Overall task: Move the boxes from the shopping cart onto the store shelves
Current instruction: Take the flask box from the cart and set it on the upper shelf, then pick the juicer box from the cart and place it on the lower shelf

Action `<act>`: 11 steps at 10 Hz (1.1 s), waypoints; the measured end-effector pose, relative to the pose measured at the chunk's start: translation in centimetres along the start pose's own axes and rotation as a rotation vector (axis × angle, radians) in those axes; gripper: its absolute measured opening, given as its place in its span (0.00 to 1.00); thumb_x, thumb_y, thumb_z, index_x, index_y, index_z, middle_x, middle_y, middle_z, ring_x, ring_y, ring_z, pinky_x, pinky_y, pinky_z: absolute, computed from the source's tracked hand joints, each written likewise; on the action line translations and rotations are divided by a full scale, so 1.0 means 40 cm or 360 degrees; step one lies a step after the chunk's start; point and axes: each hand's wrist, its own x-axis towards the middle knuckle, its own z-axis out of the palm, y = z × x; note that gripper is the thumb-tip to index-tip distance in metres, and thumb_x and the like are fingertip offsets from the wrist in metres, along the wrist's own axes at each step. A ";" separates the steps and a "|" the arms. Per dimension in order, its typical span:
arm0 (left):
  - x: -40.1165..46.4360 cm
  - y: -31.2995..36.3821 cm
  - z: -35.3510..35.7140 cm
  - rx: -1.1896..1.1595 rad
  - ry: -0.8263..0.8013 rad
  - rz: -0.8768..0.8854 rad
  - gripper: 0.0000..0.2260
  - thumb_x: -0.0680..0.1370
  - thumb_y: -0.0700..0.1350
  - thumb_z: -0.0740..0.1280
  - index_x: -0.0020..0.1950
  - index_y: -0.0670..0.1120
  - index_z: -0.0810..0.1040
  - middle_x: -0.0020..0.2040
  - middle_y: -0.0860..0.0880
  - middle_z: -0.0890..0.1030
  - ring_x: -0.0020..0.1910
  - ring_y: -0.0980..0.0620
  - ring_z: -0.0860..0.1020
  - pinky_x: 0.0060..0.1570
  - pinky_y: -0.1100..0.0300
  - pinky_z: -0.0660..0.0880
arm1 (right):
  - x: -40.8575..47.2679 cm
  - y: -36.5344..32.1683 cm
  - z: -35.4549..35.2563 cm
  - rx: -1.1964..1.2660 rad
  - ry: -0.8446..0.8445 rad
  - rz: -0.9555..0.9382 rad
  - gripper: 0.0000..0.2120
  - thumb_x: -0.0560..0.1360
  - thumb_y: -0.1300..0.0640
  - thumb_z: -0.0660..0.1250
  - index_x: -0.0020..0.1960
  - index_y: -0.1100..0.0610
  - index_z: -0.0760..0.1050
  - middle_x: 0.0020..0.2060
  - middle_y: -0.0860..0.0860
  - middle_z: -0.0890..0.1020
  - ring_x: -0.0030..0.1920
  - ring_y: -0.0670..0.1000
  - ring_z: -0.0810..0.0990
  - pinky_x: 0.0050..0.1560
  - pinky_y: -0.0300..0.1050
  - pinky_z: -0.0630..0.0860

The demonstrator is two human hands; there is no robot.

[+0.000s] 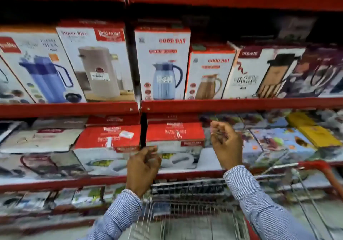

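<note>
Both hands are raised in front of the red store shelves (222,104), and neither holds a box. My left hand (143,167) has its fingers curled loosely, near the black upright post and the front of a red-and-white box (174,137) on the middle shelf. My right hand (225,143) is higher, fingers curled, in front of a colourful box. Below them stands the wire shopping cart (185,208) with a red handle (323,169); its basket looks blurred and I see no box in it.
The upper shelf holds upright flask and jug boxes, among them a "Good Day" box (163,63) and a smaller one (209,74). Flat boxes fill the middle shelf, with yellow ones (313,134) at the right. More boxes sit on the lower shelf (55,199).
</note>
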 end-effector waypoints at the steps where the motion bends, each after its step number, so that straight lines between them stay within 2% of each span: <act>1: -0.114 -0.076 0.083 -0.0062 -0.0233 -0.0204 0.10 0.72 0.44 0.72 0.53 0.48 0.83 0.41 0.53 0.86 0.39 0.57 0.84 0.42 0.54 0.83 | -0.110 0.117 -0.015 -0.0054 -0.0056 0.0231 0.14 0.72 0.66 0.67 0.55 0.55 0.79 0.48 0.50 0.84 0.47 0.42 0.83 0.50 0.38 0.80; 2: -0.207 -0.109 0.159 -0.0050 -0.0519 -0.0356 0.12 0.71 0.46 0.68 0.53 0.45 0.82 0.44 0.54 0.85 0.43 0.57 0.84 0.45 0.60 0.82 | -0.218 0.226 -0.043 -0.0166 -0.0127 0.0426 0.16 0.70 0.71 0.66 0.54 0.59 0.79 0.45 0.51 0.84 0.42 0.38 0.80 0.44 0.27 0.76; 3: -0.288 -0.145 0.235 0.0077 -0.0823 -0.0501 0.12 0.74 0.46 0.69 0.55 0.45 0.83 0.50 0.54 0.83 0.49 0.55 0.82 0.45 0.75 0.75 | -0.327 0.369 -0.083 -0.0314 -0.0284 0.0807 0.13 0.70 0.68 0.68 0.55 0.63 0.78 0.41 0.48 0.80 0.38 0.35 0.77 0.44 0.27 0.73; 4: -0.360 -0.180 0.327 0.0063 -0.1056 -0.0747 0.11 0.73 0.45 0.72 0.55 0.45 0.83 0.52 0.48 0.84 0.52 0.49 0.83 0.54 0.57 0.79 | -0.438 0.472 -0.131 -0.0580 -0.0426 0.1273 0.18 0.70 0.54 0.69 0.56 0.61 0.77 0.47 0.54 0.80 0.45 0.48 0.73 0.54 0.45 0.76; 5: -0.434 -0.210 0.418 0.0003 -0.1266 -0.1079 0.06 0.71 0.45 0.74 0.47 0.48 0.82 0.49 0.47 0.85 0.50 0.47 0.83 0.54 0.48 0.80 | -0.527 0.528 -0.168 -0.0637 -0.0499 0.1579 0.17 0.72 0.61 0.69 0.59 0.65 0.75 0.51 0.55 0.78 0.56 0.52 0.76 0.57 0.44 0.69; 6: -0.505 -0.230 0.523 0.0120 -0.1501 -0.1245 0.14 0.72 0.49 0.73 0.55 0.45 0.82 0.55 0.45 0.84 0.56 0.44 0.82 0.58 0.49 0.78 | -0.589 0.599 -0.188 -0.0731 -0.0710 0.1925 0.23 0.69 0.50 0.71 0.57 0.63 0.74 0.55 0.62 0.78 0.60 0.56 0.75 0.59 0.47 0.67; 7: -0.552 -0.228 0.605 0.0378 -0.1792 -0.1216 0.24 0.73 0.55 0.70 0.66 0.45 0.75 0.64 0.46 0.79 0.64 0.45 0.77 0.65 0.54 0.73 | -0.619 0.638 -0.197 -0.0620 -0.0866 0.2195 0.25 0.74 0.49 0.68 0.64 0.65 0.71 0.64 0.62 0.76 0.65 0.60 0.74 0.64 0.49 0.70; 8: -0.587 -0.233 0.668 0.0441 -0.1838 -0.1311 0.35 0.68 0.62 0.70 0.70 0.46 0.70 0.70 0.45 0.74 0.68 0.45 0.74 0.66 0.56 0.71 | -0.618 0.650 -0.191 -0.0120 -0.0860 0.2401 0.07 0.79 0.56 0.60 0.46 0.55 0.76 0.50 0.54 0.76 0.43 0.52 0.78 0.35 0.37 0.77; 9: -0.598 -0.213 0.703 0.0360 -0.1830 -0.1484 0.33 0.69 0.58 0.71 0.71 0.45 0.70 0.70 0.44 0.74 0.67 0.43 0.74 0.63 0.59 0.71 | -0.622 0.667 -0.184 -0.0021 -0.0798 0.2435 0.12 0.81 0.59 0.56 0.56 0.60 0.76 0.37 0.48 0.82 0.27 0.43 0.79 0.22 0.30 0.73; 10: -0.610 -0.207 0.723 0.0208 -0.1652 -0.1602 0.28 0.70 0.53 0.71 0.67 0.45 0.75 0.65 0.45 0.78 0.63 0.44 0.76 0.58 0.61 0.72 | -0.630 0.710 -0.185 0.0135 -0.0697 0.2443 0.19 0.80 0.63 0.56 0.36 0.55 0.80 0.20 0.46 0.80 0.22 0.42 0.78 0.25 0.33 0.73; 11: -0.610 -0.214 0.720 0.0135 -0.1458 -0.1679 0.22 0.67 0.54 0.70 0.58 0.48 0.80 0.58 0.45 0.83 0.57 0.43 0.80 0.51 0.58 0.76 | -0.578 0.591 -0.210 0.0106 -0.0584 0.2475 0.13 0.78 0.60 0.60 0.35 0.58 0.73 0.32 0.53 0.78 0.32 0.49 0.75 0.34 0.40 0.71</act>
